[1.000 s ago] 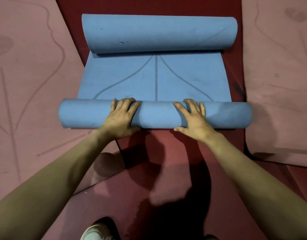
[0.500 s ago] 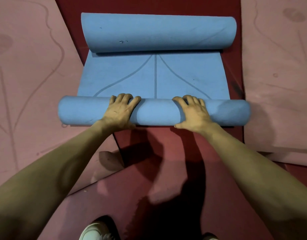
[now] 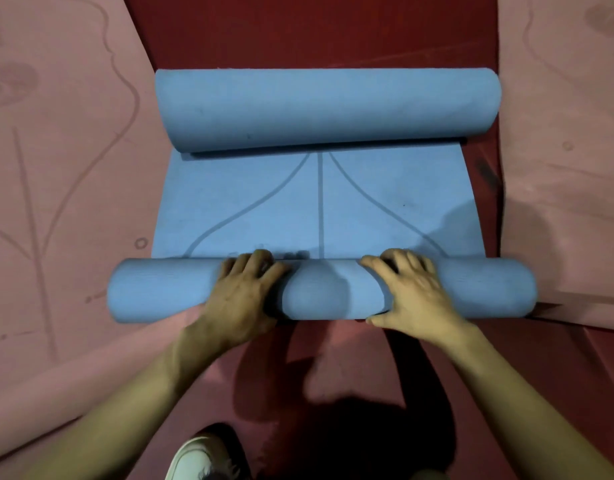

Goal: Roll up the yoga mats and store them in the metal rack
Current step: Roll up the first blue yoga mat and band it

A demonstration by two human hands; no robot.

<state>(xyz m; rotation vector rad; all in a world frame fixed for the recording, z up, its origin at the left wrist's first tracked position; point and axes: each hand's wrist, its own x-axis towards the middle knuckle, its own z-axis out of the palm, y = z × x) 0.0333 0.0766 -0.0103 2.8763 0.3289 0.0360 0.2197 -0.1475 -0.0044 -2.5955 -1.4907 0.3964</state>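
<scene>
**Blue mat mid-roll: skew, slack and a second coil ahead**

Liable to run crooked from here under uneven push from the left hand [image 3: 243, 296] and right hand [image 3: 413, 292], coning the near roll [image 3: 153, 289] so one end creeps past the other. Equally liable to go slack under too light a press, ending as a fat, loose coil, awkward for a rack. Further trouble well ahead of the fingertips: a far roll [image 3: 326, 105] lying square across the path. Carried on unchecked, likely to finish as two coils butted together instead of one. Possible drag too, outboard of each hand, with the roll's ends riding over the flat pink mats [image 3: 56, 168]. No metal rack in view.

Both hands clasping the near roll from above, fingers curled over its top, set either side of its middle.

Blue yoga mat [image 3: 385, 174]: matte, foam-like, lying on red floor [image 3: 316, 29], coiled at both ends. Flat between the coils, just past the fingers, and printed with a dark centre line and two flaring curves. Near roll even and tight-looking, thinner than the far one.
</scene>
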